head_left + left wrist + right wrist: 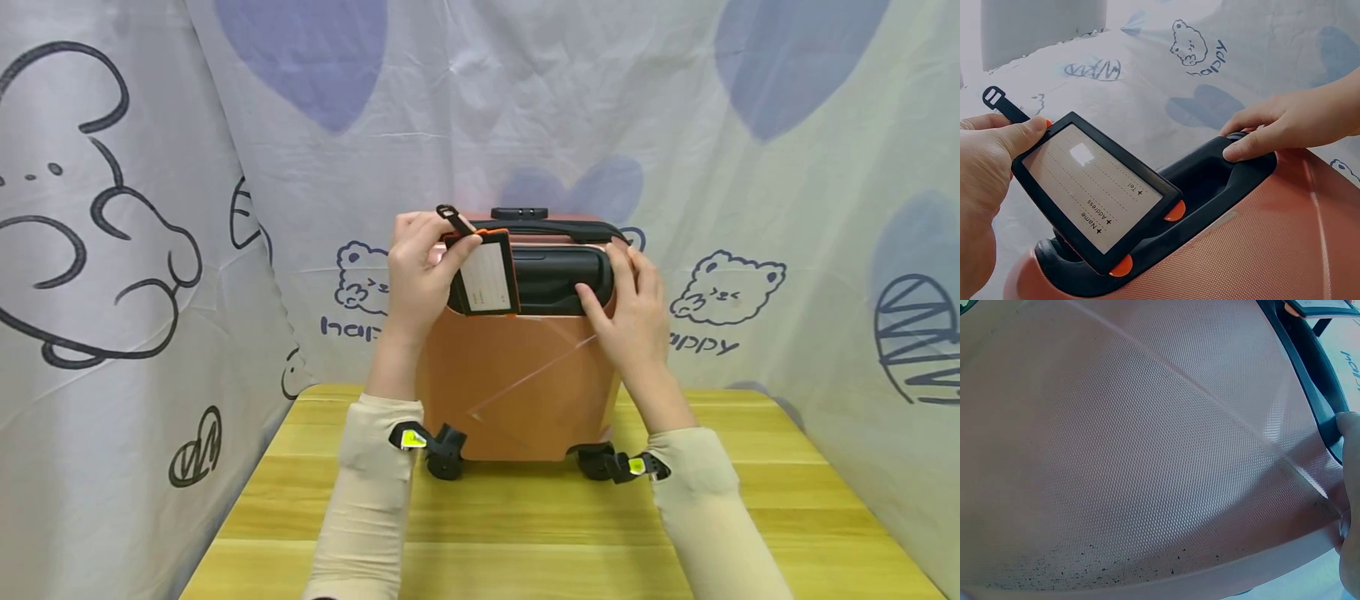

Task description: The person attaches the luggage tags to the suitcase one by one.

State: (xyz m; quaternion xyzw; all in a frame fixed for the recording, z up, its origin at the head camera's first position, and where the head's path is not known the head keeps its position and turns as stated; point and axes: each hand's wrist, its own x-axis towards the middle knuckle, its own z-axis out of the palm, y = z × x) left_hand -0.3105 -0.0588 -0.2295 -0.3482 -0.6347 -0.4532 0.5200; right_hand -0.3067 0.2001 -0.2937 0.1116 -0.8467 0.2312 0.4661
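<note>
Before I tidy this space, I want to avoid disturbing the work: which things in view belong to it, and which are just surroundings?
Seem to belong to the work:
luggage tag, pinched by the left hand
suitcase, touched by the right hand
black handle, partly behind the tag

Just surroundings:
wood-grain table under the suitcase
printed cloth backdrop

Two hands show (one left hand [416, 271] and one right hand [637, 321]), along with two sleeves [375, 500], one suitcase [517, 375] and one luggage tag [486, 279]. The suitcase shows two wheels [444, 468] and one black recessed panel [566, 271]; the tag bears three printed headings [1097, 211]. There are also two yellow labels [413, 439] and one bench [517, 533].
</note>
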